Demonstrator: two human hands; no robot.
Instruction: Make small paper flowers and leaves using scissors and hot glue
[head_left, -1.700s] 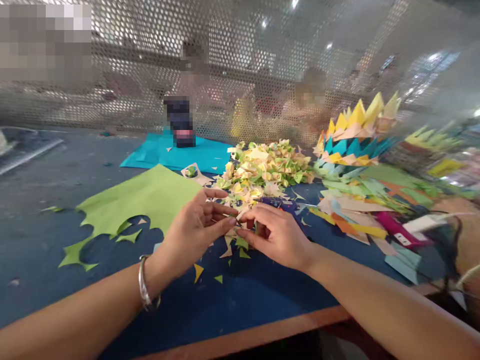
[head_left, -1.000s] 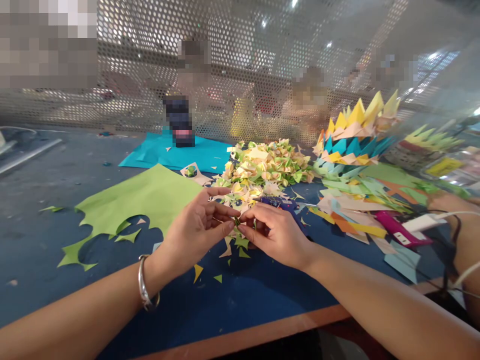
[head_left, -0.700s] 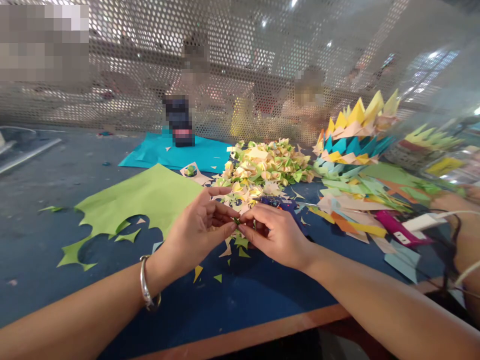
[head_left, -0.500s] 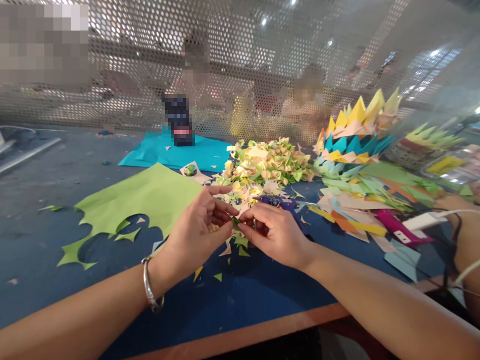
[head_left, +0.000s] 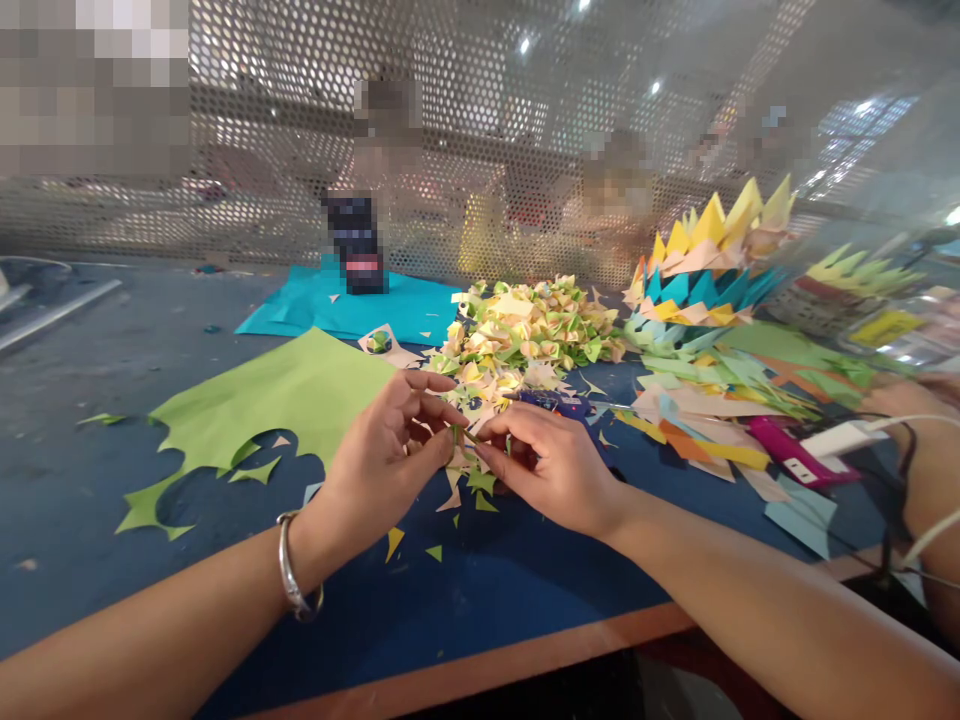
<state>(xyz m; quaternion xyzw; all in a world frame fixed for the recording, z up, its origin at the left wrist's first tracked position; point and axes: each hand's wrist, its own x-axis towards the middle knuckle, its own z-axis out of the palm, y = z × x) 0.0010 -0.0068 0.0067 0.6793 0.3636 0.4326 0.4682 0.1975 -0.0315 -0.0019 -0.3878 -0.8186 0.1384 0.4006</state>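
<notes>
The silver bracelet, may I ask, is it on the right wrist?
No, the bracelet circles the left wrist.

Perforated screen (head_left: 292,70), blue tabletop (head_left: 465,610), bright lights (head_left: 524,46)

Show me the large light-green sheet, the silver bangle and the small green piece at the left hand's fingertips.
Large light-green sheet (head_left: 292,385): head view, on its flat middle.
Silver bangle (head_left: 285,562): head view, on its outer band.
Small green piece (head_left: 456,436): head view, on its visible part.
</notes>
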